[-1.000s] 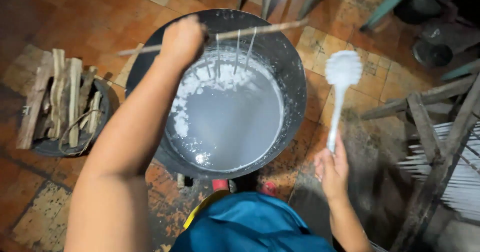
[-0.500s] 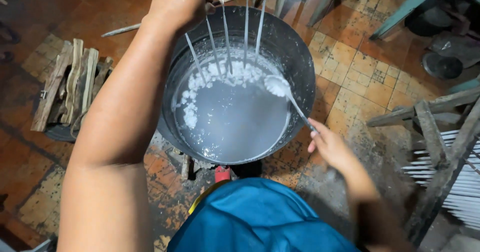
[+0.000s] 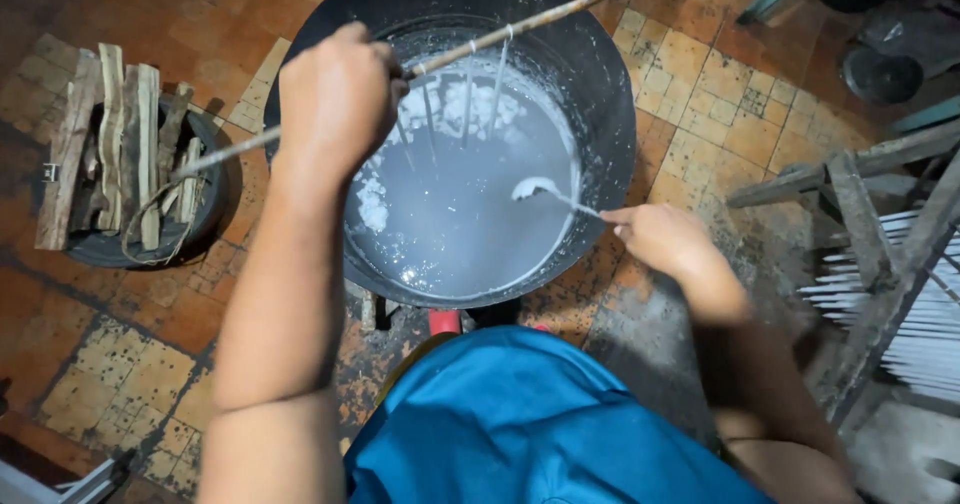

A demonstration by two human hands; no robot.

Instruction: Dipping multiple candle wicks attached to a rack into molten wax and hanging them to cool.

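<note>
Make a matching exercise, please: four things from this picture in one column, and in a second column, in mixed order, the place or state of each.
Things
1. thin stick
2. ladle
3. firewood pieces
4. white rods

Places or states
A. stacked on a wooden rack at the right edge
B. standing in a dark tub on the floor
C. held by the left hand across the black pot, thin strands hanging from it
D. dipped in the white liquid, held by the right hand

Pairs: 1-C, 2-D, 3-B, 4-A

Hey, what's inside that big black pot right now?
The pot holds milky white liquid with foam. Thin strings hang into it from the stick in the left hand; the right hand dips a ladle. The bottom is hidden.
</note>
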